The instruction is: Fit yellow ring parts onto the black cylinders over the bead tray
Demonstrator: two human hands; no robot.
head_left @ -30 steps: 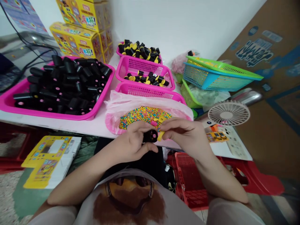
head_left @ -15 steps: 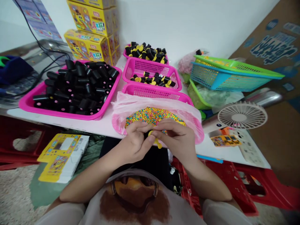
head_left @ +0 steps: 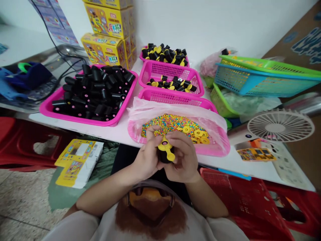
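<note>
Inspection at this moment: both of the operator's hands are closed in front of the chest, well curled and not fully clenched. The left hand (head_left: 146, 156) wraps the lower body of a black plastic cylinder (head_left: 164, 157) from one side, and the right hand (head_left: 182, 157) closes on it from the other, the palms nearly meeting around it. A yellow plastic piece (head_left: 164, 145) sits at the cylinder's upper end, with a pink centre and a yellow lobe reaching down on the right side. Fingertips of both hands touch that piece; I cannot confirm whether it is fully seated. The assembly is held just off the near table edge, over the person's lap.

Directly beyond the hands lies a pink plastic bag (head_left: 177, 110) of multicoloured small beads (head_left: 170, 124), with yellow rings (head_left: 198, 134) lying on the beads at right. Two pink mesh baskets (head_left: 170, 72) stand behind it, the farther ones holding black pieces with yellow parts. A pink tray (head_left: 62, 115) of black cylinders sits to the left on the pale table (head_left: 220, 164). Stacked yellow boxes (head_left: 105, 20) stand against the wall, and a small white fan (head_left: 281, 126) lies at right.
</note>
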